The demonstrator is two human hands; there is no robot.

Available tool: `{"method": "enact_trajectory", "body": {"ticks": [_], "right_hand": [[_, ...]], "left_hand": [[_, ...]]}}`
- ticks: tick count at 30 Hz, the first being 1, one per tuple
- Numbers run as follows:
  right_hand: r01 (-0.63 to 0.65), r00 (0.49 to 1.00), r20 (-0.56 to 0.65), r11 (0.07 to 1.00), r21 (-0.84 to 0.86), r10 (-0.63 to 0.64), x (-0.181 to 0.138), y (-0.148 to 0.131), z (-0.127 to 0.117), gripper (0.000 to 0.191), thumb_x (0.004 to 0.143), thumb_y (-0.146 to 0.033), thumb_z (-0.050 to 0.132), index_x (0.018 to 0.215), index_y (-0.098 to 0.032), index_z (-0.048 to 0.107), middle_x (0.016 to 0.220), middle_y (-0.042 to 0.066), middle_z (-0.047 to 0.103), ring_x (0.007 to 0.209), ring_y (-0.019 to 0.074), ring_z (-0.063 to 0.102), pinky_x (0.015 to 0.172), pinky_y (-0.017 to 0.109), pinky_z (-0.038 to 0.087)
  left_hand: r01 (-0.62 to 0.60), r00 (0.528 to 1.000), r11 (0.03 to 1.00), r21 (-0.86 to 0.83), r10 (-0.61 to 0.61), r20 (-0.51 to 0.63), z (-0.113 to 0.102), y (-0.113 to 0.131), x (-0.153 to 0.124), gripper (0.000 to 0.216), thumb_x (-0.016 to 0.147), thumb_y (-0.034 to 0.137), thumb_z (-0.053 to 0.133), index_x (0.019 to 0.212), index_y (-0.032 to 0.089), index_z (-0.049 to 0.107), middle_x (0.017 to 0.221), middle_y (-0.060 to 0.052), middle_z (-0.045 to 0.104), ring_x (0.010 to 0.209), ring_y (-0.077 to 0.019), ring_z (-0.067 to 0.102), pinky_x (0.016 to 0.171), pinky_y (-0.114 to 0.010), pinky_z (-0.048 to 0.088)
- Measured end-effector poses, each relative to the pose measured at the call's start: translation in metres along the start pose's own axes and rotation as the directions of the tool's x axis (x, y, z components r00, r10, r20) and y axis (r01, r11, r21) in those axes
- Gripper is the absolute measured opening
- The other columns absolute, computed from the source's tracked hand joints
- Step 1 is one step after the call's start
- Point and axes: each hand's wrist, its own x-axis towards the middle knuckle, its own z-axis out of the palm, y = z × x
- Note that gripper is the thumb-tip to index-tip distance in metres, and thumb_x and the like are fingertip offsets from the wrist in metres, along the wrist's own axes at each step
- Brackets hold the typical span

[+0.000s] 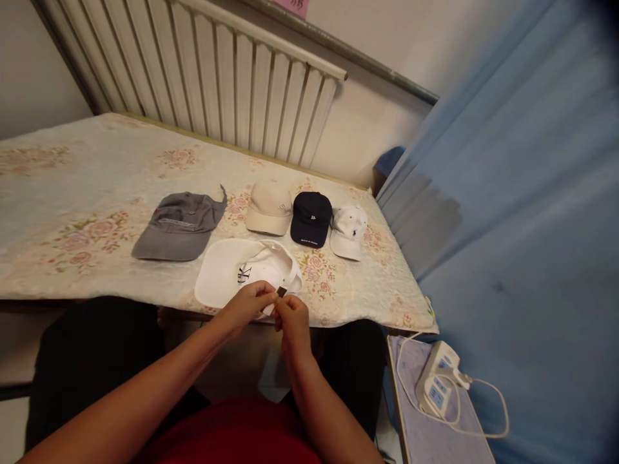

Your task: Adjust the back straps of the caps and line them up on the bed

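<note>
A white baseball cap (220,274) with black lettering lies on its side near the table's front edge, its inside partly showing. At its back edge my left hand (251,301) is closed in a pinch on the cap's white strap (269,310). My right hand (293,317) pinches the same strap from the other side, its fingertips close to the left ones. Between them shows a small dark piece (281,292) that looks like a buckle. The fingers hide part of the strap.
Behind the white cap stand a grey cap (181,225), a beige cap (269,207), a black cap (311,219) and a small white cap (349,229) on the floral tablecloth (120,174). A power strip (438,380) with cable sits at right, beside a blue curtain (522,258).
</note>
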Motion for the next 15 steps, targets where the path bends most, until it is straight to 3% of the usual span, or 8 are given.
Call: {"method": "enact_trajectory", "body": {"ticks": [5,8,13,15], "right_hand": [[0.042,0.998,0.046,0.993,-0.114,-0.037,0.000,-0.003,-0.002,0.026,0.071,-0.035,0.059,0.054,-0.020,0.047,0.041,-0.009,0.043,0.036,0.0065,0.032,0.036,0.020,0.023],[0.065,0.994,0.094,0.980,-0.186,-0.048,0.000,-0.012,-0.009,0.017,0.070,-0.030,0.058,0.059,-0.019,0.053,0.043,-0.009,0.044,0.038,0.0071,0.034,0.037,0.020,0.026],[0.188,0.964,-0.143,0.953,-0.239,-0.226,-0.002,-0.028,-0.020,0.011,0.069,-0.028,0.061,0.073,-0.019,0.060,0.057,-0.006,0.051,0.050,0.0099,0.043,0.046,0.021,0.035],[0.189,0.965,-0.131,0.951,-0.246,-0.225,-0.002,-0.030,-0.022,0.017,0.069,-0.029,0.062,0.082,-0.019,0.062,0.057,-0.006,0.051,0.050,0.0109,0.045,0.048,0.023,0.038]], "left_hand": [[-0.002,0.996,0.998,0.070,0.008,-0.090,0.006,0.003,0.002,0.021,0.069,0.037,0.059,0.068,0.019,0.049,0.056,0.007,0.042,0.049,-0.0080,0.033,0.048,-0.021,0.025],[-0.056,0.991,0.988,0.143,0.073,-0.116,0.007,0.003,0.003,0.022,0.071,0.040,0.055,0.066,0.020,0.048,0.056,0.007,0.040,0.050,-0.0097,0.034,0.050,-0.023,0.027],[-0.190,0.963,0.924,0.333,0.241,-0.121,0.009,0.001,0.003,0.022,0.073,0.038,0.051,0.061,0.021,0.045,0.058,0.005,0.042,0.059,-0.0137,0.040,0.057,-0.026,0.030],[-0.233,0.947,0.893,0.384,0.298,-0.117,0.011,-0.001,0.003,0.020,0.074,0.035,0.049,0.061,0.021,0.043,0.059,0.004,0.043,0.060,-0.0146,0.041,0.058,-0.027,0.031]]}}
